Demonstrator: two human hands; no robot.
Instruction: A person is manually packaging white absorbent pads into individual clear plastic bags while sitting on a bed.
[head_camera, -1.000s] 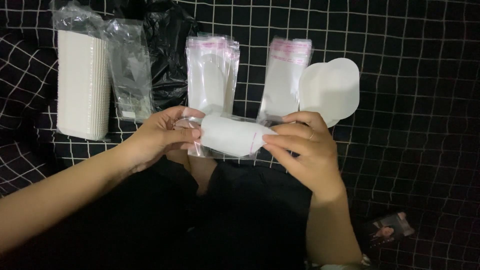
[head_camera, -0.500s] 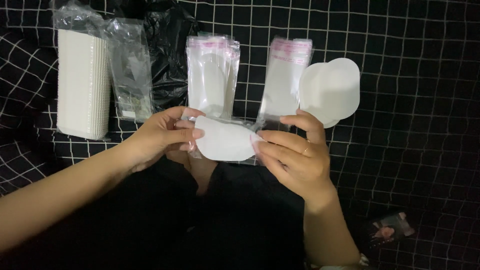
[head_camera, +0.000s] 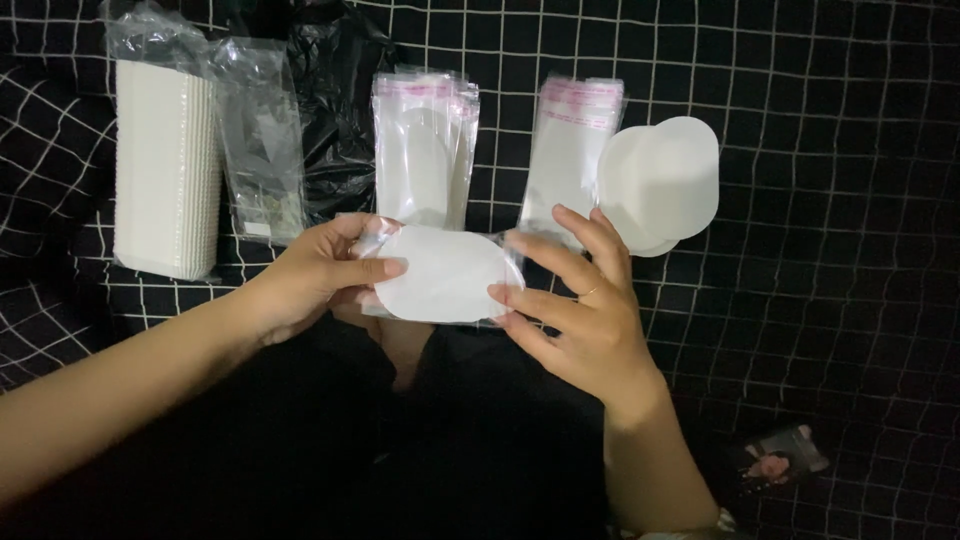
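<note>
While both hands, left hand (head_camera: 310, 275) and right hand (head_camera: 575, 310), pinch a white oval pad (head_camera: 440, 275), clear pink-edged sleeves (head_camera: 422, 150) lie just beyond it

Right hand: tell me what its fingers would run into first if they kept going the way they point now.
The right hand points up and left, its fingertips already on the white oval pad. Pushed on, it would probably meet the left hand holding the pad's other side, though depth is unclear.
</note>
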